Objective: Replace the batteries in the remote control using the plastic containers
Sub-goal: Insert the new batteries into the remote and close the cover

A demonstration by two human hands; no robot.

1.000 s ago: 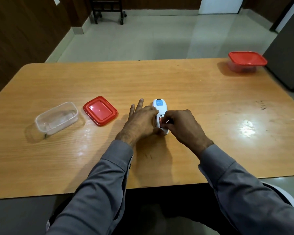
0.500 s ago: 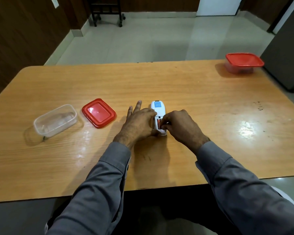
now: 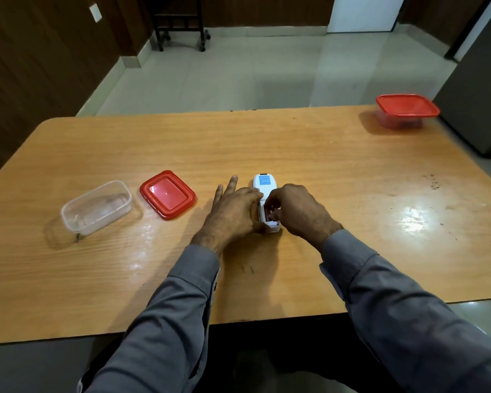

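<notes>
Left hand [image 3: 233, 214] braces the remote [image 3: 264, 191]; right hand [image 3: 298, 212] pinches its battery [image 3: 268, 212].

The left hand [image 3: 233, 214] is laid palm down, two fingers [image 3: 232, 184] stretched forward. Just to its right, the right hand [image 3: 298, 211] is curled, fingertips [image 3: 273, 215] pinched together. Grey sleeves [image 3: 408, 316] are worn.

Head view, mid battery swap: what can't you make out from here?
- Battery bay of the remote: mostly covered by the right hand; battery count unclear.
- Remote's left side: hidden by the left hand.
- Closed container at the far right corner: its contents, too small and blurred.
- Remote's blue label: too small to read.
</notes>
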